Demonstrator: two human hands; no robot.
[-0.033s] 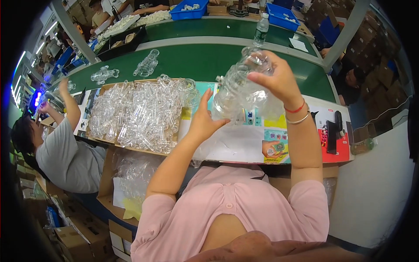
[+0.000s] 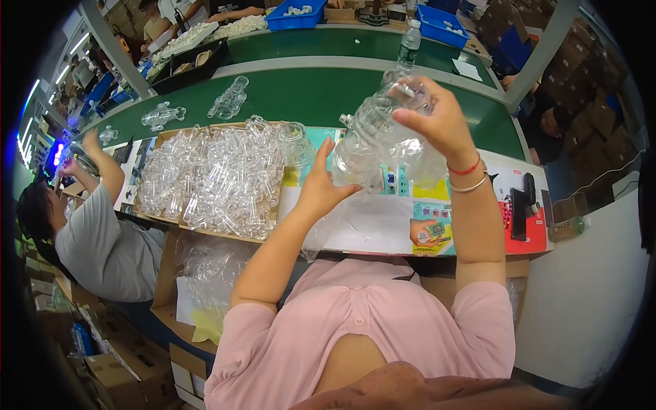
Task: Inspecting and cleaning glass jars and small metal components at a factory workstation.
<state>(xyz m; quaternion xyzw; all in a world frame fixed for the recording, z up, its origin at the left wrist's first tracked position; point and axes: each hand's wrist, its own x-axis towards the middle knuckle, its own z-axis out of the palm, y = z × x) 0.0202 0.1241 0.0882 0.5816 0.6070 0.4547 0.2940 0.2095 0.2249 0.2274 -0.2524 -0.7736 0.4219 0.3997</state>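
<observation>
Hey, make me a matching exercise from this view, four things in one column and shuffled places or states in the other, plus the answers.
1. Right hand
2. Water bottle
3. Black flat device
4. Clear parts

A. Lying on a red surface
B. Heaped left of the left hand
C. Holding a clear plastic object
D. Standing upright beyond the hands

Pairs: 1-C, 2-D, 3-A, 4-B

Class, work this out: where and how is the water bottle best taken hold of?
Grip the bottle round its upper body, probably from the right: it stands upright and slim, while the clear plastic piece in the right hand crowds its base in view.
</observation>
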